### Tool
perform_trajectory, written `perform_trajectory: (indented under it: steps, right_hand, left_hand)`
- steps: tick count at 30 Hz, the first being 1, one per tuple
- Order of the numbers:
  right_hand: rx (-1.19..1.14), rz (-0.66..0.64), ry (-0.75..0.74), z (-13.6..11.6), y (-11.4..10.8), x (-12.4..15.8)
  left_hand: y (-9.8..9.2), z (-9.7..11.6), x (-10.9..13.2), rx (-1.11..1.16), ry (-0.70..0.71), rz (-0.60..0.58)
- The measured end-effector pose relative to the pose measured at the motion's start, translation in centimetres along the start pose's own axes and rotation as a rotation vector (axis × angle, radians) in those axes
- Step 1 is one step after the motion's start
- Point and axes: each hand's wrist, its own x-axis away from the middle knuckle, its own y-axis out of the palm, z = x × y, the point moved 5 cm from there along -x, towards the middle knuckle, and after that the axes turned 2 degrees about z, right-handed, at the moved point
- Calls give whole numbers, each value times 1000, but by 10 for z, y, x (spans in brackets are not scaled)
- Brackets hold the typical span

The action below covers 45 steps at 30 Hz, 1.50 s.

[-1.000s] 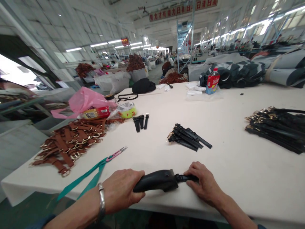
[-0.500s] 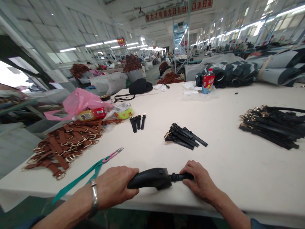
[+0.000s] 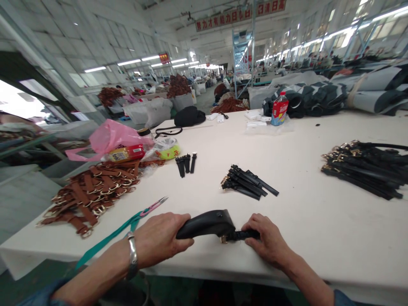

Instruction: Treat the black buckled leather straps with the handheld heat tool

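Observation:
My left hand [image 3: 165, 233], with a silver bangle at its wrist, is wrapped round a black hair clipper [image 3: 205, 224]. The clipper's wide head comes down on a short black buckle strap [image 3: 238, 236] near the table's front edge. At the strap's left end a gold buckle [image 3: 224, 240] shows just below the clipper head. My right hand [image 3: 266, 238] pinches the strap's other end between thumb and fingers. Beyond my hands lies a small pile of black buckle straps [image 3: 250, 182]. Pink thread snips [image 3: 153, 207] with a green ribbon lie left of the clipper.
Brown buckle straps [image 3: 92, 191] are heaped at the table's left, beside a pink plastic bag [image 3: 110, 136]. A few short black straps [image 3: 186, 163] lie farther back. A bigger pile of black straps [image 3: 366, 170] is at the right. A red-labelled bottle [image 3: 279, 109] stands at the back.
The clipper has moved up and slightly right, and its head now tilts down over the strap. The gold buckle has come into view. My right hand keeps its grip.

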Motion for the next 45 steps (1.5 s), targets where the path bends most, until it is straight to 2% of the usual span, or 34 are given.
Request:
perform_trajectory:
  steps: [5,8,10,18,27,34,39,42,45]
  right_hand:
    - [-10,37,-5,4,-1,0]
    - [-59,58,42,11,-5,0]
    - [-98,61,69,15,-7,0]
    - [-107,49,84,5,-4,2]
    - [-107,50,67,4,-6,0]
    - [-112,7,-30,1,-9,1]
    - [-116,-9,-17,2,-9,0]
    - [-109,1,-2,4,-7,0]
    - [-94,23,7,4,-7,1]
  left_hand:
    - [-21,36,-14,-128,86,-20]
    - [-26,56,-27,-190,133,-92]
    - [-27,62,-33,-215,148,-131]
    - [-32,50,-29,-290,163,-171]
    - [-28,66,-34,-298,156,-142]
    - [-31,46,-30,-299,148,-191]
    - [-34,56,-33,-332,155,-161]
    - [-28,64,-32,-294,151,-131]
    - [-23,62,-25,-230,121,-129]
